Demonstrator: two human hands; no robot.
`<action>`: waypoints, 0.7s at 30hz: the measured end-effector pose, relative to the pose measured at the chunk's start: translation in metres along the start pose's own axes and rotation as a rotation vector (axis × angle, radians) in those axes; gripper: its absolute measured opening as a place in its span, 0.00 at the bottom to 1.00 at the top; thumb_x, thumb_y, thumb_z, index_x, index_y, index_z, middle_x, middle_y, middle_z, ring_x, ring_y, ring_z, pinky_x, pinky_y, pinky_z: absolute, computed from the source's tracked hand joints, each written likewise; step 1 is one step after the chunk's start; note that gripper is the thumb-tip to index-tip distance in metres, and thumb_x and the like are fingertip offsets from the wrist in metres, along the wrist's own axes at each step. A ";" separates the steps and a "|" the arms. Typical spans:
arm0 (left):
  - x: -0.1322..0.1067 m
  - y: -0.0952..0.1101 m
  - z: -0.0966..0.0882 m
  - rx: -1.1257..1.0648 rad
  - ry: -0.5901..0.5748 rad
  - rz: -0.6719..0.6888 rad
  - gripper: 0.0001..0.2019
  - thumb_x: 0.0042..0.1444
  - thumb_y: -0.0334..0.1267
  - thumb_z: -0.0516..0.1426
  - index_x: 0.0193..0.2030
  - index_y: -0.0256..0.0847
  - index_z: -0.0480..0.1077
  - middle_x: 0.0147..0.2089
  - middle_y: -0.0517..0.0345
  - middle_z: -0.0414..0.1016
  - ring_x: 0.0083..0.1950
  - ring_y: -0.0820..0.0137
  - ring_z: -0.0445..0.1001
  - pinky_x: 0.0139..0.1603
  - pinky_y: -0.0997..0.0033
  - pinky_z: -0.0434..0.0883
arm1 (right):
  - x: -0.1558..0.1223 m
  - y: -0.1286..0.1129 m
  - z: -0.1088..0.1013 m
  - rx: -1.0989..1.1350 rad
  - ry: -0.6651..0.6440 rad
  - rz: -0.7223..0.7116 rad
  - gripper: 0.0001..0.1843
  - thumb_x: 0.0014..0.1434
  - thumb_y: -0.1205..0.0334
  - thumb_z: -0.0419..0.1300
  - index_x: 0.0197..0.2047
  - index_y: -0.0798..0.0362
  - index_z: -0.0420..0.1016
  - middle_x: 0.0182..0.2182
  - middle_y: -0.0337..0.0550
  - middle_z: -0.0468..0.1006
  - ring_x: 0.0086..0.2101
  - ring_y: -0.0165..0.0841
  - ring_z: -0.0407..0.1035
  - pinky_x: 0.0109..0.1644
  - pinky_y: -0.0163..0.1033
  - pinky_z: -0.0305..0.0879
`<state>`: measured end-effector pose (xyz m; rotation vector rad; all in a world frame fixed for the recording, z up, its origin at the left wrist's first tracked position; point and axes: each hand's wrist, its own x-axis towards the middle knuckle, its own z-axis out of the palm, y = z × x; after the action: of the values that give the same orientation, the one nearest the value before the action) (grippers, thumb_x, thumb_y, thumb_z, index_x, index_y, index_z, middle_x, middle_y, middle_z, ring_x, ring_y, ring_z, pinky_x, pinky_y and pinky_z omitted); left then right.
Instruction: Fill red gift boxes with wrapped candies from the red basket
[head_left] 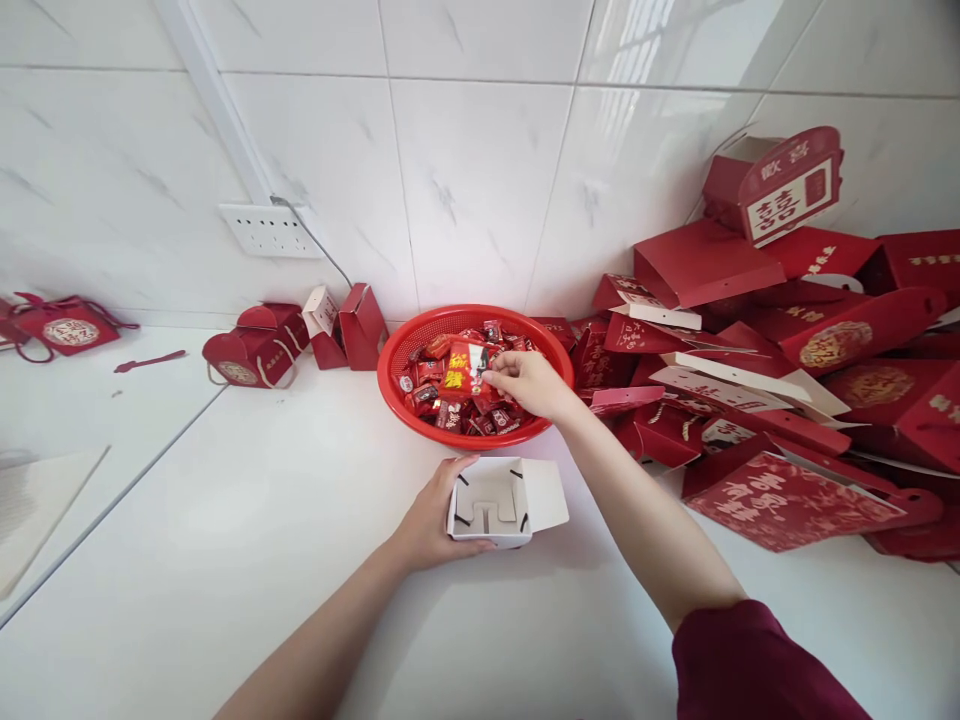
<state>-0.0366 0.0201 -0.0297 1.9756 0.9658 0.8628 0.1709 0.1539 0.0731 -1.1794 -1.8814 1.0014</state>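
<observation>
My left hand (435,520) is wrapped round the left side of a small white carton (489,540), whose open top faces me. Its flap (551,493) sticks out to the right, and dark cord ends show at the inner corners. My right hand (529,382) pinches a flat red packet (466,368) with yellow lettering. It is over a red plastic basket (391,395) holding many small red-wrapped sweets (450,415). Whether the packet still touches the sweets below I cannot tell.
Red gift boxes (795,500) lie heaped at the right, against the tiled wall. At the left stand a red box with rope handles (259,350) and two small upright boxes (360,328). A power socket (268,232) with a grey cable is on the wall.
</observation>
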 end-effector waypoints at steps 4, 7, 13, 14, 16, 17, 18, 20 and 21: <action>0.000 0.001 0.000 -0.014 0.008 -0.008 0.49 0.45 0.47 0.71 0.70 0.50 0.49 0.64 0.46 0.59 0.63 0.51 0.65 0.62 0.49 0.67 | -0.013 0.001 -0.013 0.015 0.113 -0.033 0.12 0.57 0.53 0.60 0.29 0.51 0.66 0.19 0.34 0.71 0.22 0.29 0.63 0.29 0.35 0.59; 0.000 0.001 0.001 -0.017 0.013 -0.005 0.49 0.45 0.48 0.71 0.70 0.50 0.50 0.64 0.46 0.59 0.64 0.50 0.65 0.63 0.48 0.66 | -0.024 0.005 -0.014 0.006 0.200 -0.044 0.12 0.56 0.54 0.61 0.28 0.51 0.66 0.19 0.34 0.71 0.22 0.29 0.63 0.29 0.35 0.59; 0.000 0.000 0.001 -0.020 0.011 -0.015 0.49 0.46 0.49 0.70 0.70 0.50 0.49 0.64 0.45 0.59 0.63 0.50 0.66 0.63 0.47 0.67 | -0.041 0.005 -0.018 0.028 0.374 -0.058 0.13 0.58 0.52 0.61 0.29 0.50 0.67 0.20 0.37 0.75 0.22 0.31 0.69 0.30 0.37 0.64; 0.000 0.000 0.001 -0.020 0.010 -0.016 0.49 0.46 0.49 0.70 0.70 0.50 0.49 0.65 0.45 0.59 0.64 0.50 0.65 0.63 0.47 0.67 | -0.042 0.004 -0.018 0.054 0.412 -0.058 0.14 0.58 0.51 0.61 0.29 0.51 0.67 0.20 0.37 0.76 0.22 0.32 0.70 0.31 0.37 0.66; 0.001 0.000 0.001 -0.025 0.015 -0.014 0.49 0.45 0.49 0.70 0.70 0.50 0.50 0.65 0.45 0.59 0.64 0.49 0.65 0.63 0.47 0.66 | -0.041 0.004 -0.018 0.143 0.489 -0.043 0.15 0.59 0.48 0.62 0.32 0.51 0.70 0.22 0.40 0.78 0.24 0.34 0.74 0.32 0.37 0.69; 0.001 0.000 0.001 -0.029 0.016 -0.014 0.49 0.45 0.49 0.70 0.70 0.49 0.50 0.65 0.45 0.59 0.64 0.49 0.65 0.63 0.47 0.66 | -0.039 0.005 -0.016 0.204 0.515 -0.027 0.16 0.59 0.47 0.62 0.35 0.52 0.72 0.25 0.43 0.80 0.26 0.35 0.76 0.32 0.38 0.70; 0.001 0.000 0.001 -0.033 0.017 -0.016 0.49 0.46 0.49 0.70 0.70 0.49 0.50 0.65 0.45 0.59 0.64 0.49 0.65 0.63 0.47 0.67 | -0.037 0.007 -0.015 0.270 0.527 -0.010 0.18 0.59 0.46 0.61 0.40 0.54 0.73 0.29 0.46 0.82 0.29 0.37 0.78 0.32 0.38 0.72; 0.000 0.000 0.002 -0.039 0.018 -0.022 0.48 0.46 0.49 0.70 0.70 0.49 0.50 0.65 0.44 0.59 0.64 0.48 0.65 0.63 0.46 0.67 | -0.034 0.011 -0.010 0.371 0.505 0.002 0.25 0.61 0.45 0.59 0.53 0.55 0.71 0.41 0.51 0.83 0.35 0.38 0.80 0.36 0.40 0.75; 0.000 0.000 0.002 -0.040 0.019 -0.023 0.48 0.46 0.49 0.70 0.70 0.49 0.50 0.65 0.44 0.59 0.64 0.49 0.65 0.63 0.46 0.67 | -0.032 0.014 -0.007 0.384 0.490 -0.008 0.27 0.62 0.46 0.58 0.59 0.55 0.67 0.47 0.53 0.81 0.39 0.38 0.80 0.39 0.40 0.76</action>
<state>-0.0348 0.0196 -0.0308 1.9219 0.9731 0.8835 0.1935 0.1297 0.0595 -1.0642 -1.2464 0.9148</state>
